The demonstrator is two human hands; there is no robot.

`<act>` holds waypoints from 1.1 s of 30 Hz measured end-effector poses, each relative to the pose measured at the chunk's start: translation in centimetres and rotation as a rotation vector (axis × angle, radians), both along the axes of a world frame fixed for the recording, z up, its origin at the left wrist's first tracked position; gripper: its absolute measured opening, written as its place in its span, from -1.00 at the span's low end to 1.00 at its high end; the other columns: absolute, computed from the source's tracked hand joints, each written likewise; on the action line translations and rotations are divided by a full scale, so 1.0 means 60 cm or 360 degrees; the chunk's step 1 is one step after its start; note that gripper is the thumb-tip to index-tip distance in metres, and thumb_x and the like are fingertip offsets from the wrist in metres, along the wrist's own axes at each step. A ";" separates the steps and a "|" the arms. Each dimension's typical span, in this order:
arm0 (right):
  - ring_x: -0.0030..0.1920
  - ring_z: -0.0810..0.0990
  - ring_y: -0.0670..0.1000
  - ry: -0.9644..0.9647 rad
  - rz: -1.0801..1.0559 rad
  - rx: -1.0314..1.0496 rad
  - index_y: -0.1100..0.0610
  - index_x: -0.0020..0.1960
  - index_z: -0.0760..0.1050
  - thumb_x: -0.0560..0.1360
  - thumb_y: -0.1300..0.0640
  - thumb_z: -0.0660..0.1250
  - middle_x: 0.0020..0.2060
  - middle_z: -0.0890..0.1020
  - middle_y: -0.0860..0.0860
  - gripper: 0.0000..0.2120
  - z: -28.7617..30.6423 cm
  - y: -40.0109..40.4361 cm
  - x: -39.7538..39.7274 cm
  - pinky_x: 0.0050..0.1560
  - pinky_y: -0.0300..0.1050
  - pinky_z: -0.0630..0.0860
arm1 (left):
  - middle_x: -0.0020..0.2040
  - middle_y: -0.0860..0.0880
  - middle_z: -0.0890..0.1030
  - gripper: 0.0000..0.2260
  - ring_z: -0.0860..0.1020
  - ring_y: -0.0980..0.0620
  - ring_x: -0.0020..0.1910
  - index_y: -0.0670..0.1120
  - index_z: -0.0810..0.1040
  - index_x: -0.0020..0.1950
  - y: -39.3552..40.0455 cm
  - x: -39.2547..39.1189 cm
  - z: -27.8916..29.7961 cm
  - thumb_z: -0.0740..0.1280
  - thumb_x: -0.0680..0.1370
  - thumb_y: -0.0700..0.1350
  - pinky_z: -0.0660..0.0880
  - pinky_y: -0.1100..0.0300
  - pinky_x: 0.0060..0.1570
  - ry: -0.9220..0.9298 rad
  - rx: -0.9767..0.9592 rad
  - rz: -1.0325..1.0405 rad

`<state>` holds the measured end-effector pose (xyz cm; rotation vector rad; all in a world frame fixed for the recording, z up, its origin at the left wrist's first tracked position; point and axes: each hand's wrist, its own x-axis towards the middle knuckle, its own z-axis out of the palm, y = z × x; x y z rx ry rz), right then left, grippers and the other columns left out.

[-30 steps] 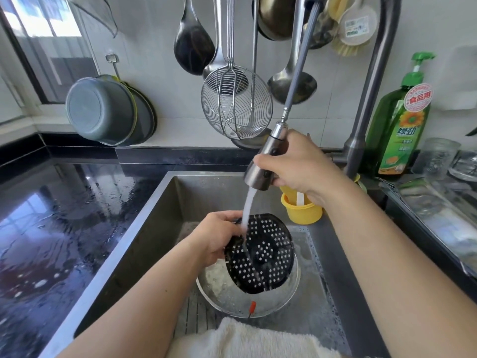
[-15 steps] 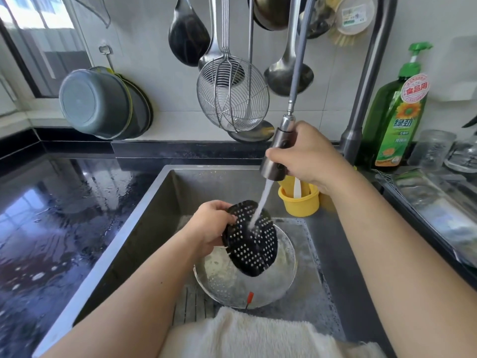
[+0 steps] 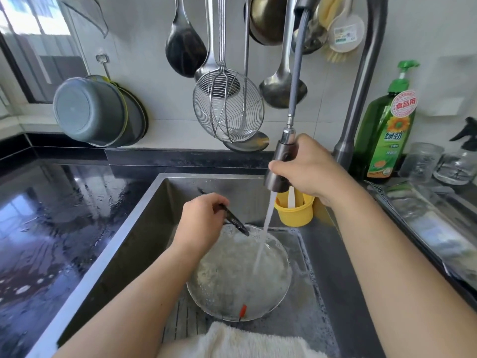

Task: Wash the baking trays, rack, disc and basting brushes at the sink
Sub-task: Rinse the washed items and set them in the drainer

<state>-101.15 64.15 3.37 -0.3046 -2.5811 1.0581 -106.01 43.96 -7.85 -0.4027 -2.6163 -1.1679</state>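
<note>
Rinsing the disc over the sink.

The left hand (image 3: 204, 223) is pinching the disc (image 3: 236, 223) edge-on above a foamy round pan (image 3: 281, 293); the right hand (image 3: 309, 171) is gripping the spray head (image 3: 280, 169), water running into the pan. Trays, rack and brushes judged outstanding. Wet black bench (image 3: 51, 228), tiled wall with hanging utensils.

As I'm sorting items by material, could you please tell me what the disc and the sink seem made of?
The disc, gripped edge-on by the left hand, looks like thin dark-coated metal, though the coating is uncertain. The sink seems to be brushed stainless steel: grey, dull sheen.
</note>
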 end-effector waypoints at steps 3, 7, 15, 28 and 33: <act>-0.01 0.55 0.06 -0.0025 0.0018 0.0026 0.03 0.17 0.43 0.48 -0.03 0.47 0.02 0.56 0.00 -0.64 0.002 0.007 0.002 -0.03 0.02 0.52 | -0.09 0.03 0.63 -0.90 0.54 -0.02 -0.01 0.09 0.75 0.04 -0.006 -0.003 0.002 0.46 0.58 -0.07 0.53 0.05 0.01 0.0391 -0.0201 0.0117; -0.04 0.60 0.07 -0.0041 0.0059 -0.0004 -0.01 0.10 0.43 0.44 -0.05 0.48 0.00 0.57 0.01 -0.66 0.002 0.006 -0.001 -0.01 0.10 0.62 | -0.03 0.02 0.61 -0.90 0.55 -0.01 0.07 0.06 0.75 0.05 -0.016 -0.006 0.002 0.44 0.60 0.00 0.52 0.01 0.19 -0.0058 -0.0014 0.0167; 0.03 0.62 0.06 0.0144 0.0122 -0.0259 -0.06 0.11 0.44 0.37 -0.13 0.48 0.01 0.60 -0.07 -0.61 -0.017 -0.028 -0.017 0.08 0.17 0.64 | -0.06 -0.12 0.70 -0.74 0.65 -0.06 -0.09 -0.13 0.67 0.05 0.007 0.013 -0.014 0.24 0.64 -0.41 0.61 0.07 -0.19 -0.1164 0.0872 -0.0102; 0.01 0.60 0.08 -0.0051 0.0065 0.0023 0.01 0.19 0.44 0.45 0.01 0.48 0.04 0.59 0.02 -0.63 0.006 0.006 0.002 0.01 0.06 0.60 | -0.07 -0.07 0.69 -0.57 0.62 -0.08 -0.07 -0.13 0.67 0.10 0.010 0.019 -0.007 0.12 0.59 -0.52 0.60 -0.01 -0.11 -0.1231 0.0932 -0.0292; 0.04 0.55 0.10 0.0113 -0.0002 0.0073 0.04 0.20 0.44 0.49 0.02 0.45 0.05 0.58 0.01 -0.66 -0.005 0.000 0.000 0.00 -0.03 0.48 | -0.07 -0.08 0.67 -0.59 0.59 -0.08 -0.09 -0.13 0.65 0.08 0.009 0.019 -0.005 0.10 0.60 -0.51 0.59 -0.01 -0.12 -0.1229 0.0925 -0.0248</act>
